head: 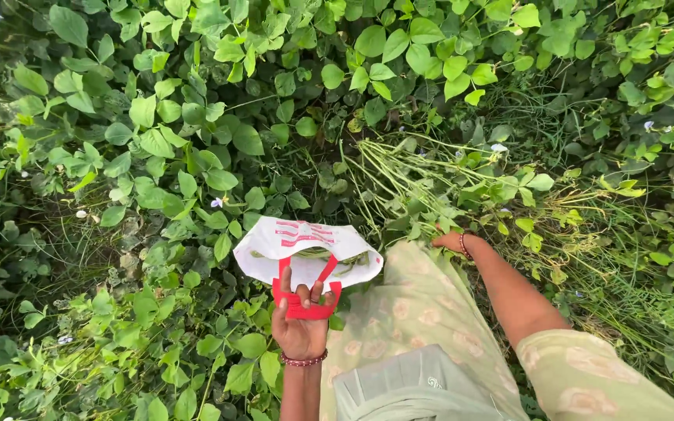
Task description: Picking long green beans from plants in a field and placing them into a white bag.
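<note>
Left hand (299, 316): gripping the red handles (306, 300) of a white bag (306, 253), fingers curling over them.
Bag: hanging open just above the left hand, green pods (329, 256) lying inside.
Right hand (452, 240): reaching into the vines (415, 183), fingers hidden by leaves, so its grip is not showing.
Vines: lying right of the bag, touching the right hand.
Leaves (157, 140): surrounding everything.
</note>
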